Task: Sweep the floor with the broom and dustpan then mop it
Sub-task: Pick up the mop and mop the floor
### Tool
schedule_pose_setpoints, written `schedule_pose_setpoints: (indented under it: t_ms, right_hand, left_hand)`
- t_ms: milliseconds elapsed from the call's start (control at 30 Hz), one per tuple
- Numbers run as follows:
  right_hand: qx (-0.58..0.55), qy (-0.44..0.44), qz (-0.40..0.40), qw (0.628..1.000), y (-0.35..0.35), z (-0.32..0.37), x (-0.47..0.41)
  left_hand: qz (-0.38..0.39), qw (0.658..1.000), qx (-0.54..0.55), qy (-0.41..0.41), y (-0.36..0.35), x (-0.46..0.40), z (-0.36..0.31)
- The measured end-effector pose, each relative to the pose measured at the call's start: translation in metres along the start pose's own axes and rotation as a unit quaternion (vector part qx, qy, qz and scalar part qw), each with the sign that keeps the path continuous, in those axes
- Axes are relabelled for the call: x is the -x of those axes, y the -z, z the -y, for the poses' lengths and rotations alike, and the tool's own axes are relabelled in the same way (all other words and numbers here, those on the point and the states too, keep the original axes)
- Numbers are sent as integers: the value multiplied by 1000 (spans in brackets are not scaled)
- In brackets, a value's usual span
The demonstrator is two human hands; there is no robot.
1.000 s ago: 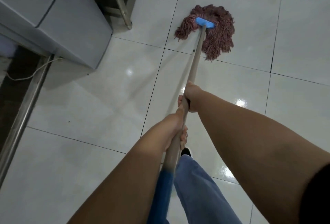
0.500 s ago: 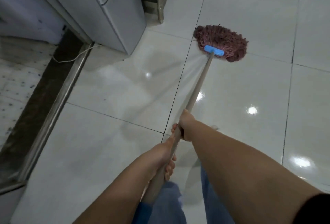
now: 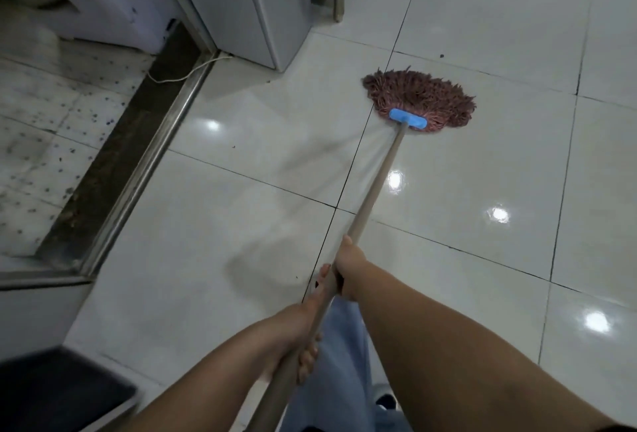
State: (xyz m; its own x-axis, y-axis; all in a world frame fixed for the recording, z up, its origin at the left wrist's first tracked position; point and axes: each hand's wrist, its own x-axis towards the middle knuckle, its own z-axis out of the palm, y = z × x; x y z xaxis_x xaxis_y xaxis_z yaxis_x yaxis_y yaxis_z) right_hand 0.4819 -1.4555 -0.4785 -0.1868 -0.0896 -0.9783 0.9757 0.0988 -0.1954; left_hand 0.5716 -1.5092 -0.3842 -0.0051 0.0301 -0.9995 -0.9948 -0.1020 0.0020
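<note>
I hold the mop handle (image 3: 372,202) with both hands. My right hand (image 3: 350,268) is wrapped tight around it higher up, and my left hand (image 3: 298,338) grips it lower, close to my body. The reddish mop head (image 3: 422,95) lies flat on the shiny white floor (image 3: 241,218), near the grey cabinet (image 3: 255,4). A white cord (image 3: 188,71) lies beside the cabinet.
</note>
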Motion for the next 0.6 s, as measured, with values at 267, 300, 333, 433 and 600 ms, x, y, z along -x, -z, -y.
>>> schedule_pose_setpoints:
  t_ms: [267, 300, 333, 433, 600]
  right_hand:
    - [-45, -26, 51, 997, 70, -92, 41]
    - [-43, -29, 56, 997, 77, -102, 46]
    - [-42, -29, 59, 997, 83, -112, 52]
    - [-30, -19, 47, 998, 100, -138, 72]
    - [-63, 35, 49, 996, 109, -156, 114]
  left_hand:
    - [-14, 999, -28, 7, -63, -3, 93]
    - [-8, 1000, -27, 5, -69, -1, 104]
    - [1, 1000, -26, 3, -75, 0, 115]
    - [20, 1000, -24, -4, -91, 11, 143]
    - [32, 999, 3, -39, -96, 37, 160]
